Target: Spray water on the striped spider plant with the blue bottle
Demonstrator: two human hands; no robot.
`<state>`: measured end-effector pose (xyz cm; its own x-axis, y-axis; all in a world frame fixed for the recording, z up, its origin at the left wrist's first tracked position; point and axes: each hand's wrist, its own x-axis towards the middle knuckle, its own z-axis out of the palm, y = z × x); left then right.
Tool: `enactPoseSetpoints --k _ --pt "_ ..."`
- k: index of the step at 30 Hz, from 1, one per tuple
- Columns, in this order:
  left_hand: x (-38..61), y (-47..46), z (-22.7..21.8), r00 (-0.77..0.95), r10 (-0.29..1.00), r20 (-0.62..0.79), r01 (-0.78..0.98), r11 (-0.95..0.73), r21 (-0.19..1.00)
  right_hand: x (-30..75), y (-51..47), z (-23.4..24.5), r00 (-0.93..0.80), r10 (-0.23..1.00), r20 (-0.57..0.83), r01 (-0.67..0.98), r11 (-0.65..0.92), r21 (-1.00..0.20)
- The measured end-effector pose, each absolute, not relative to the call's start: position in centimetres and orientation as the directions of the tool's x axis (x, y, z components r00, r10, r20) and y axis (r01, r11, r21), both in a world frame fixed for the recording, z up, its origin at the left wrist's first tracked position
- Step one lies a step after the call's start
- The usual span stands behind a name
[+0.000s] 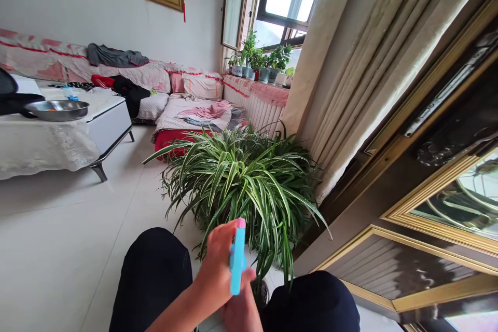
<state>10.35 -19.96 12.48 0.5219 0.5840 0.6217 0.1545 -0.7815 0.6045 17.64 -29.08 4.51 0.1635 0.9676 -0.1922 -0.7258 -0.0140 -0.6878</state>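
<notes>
My left hand (216, 264) is shut around a flat blue plastic object with a pink end (237, 257), held upright in front of me. Just below it, my right hand (241, 314) is partly cut off by the frame's lower edge, and its fingers are hard to make out. Both hands are over my knees in black trousers (151, 275), close to a large variegated spider plant (241, 181). Its long leaves reach down behind the blue object. The plant's dark pot (260, 293) is mostly hidden by my hands and knees.
A gold-framed glass door (439, 218) and a cream curtain (369, 88) stand to the right. Ahead are a pale tiled floor (70, 218), a low table (109, 129) with a steel basin (56, 110), a cushioned bench (155, 78), and potted plants on a windowsill (260, 62).
</notes>
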Motion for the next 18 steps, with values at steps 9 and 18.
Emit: enactPoseSetpoints --k 9,18 --pt "9.2 -19.7 8.0 0.531 0.731 0.429 0.083 -0.548 0.832 21.5 -29.5 4.3 0.455 0.883 -0.114 -0.207 -0.02 -0.978" --pt "10.4 -18.5 10.2 0.469 0.78 0.413 0.121 -0.52 0.846 22.2 -26.1 13.6 0.155 0.852 0.5 0.515 0.362 -0.777"
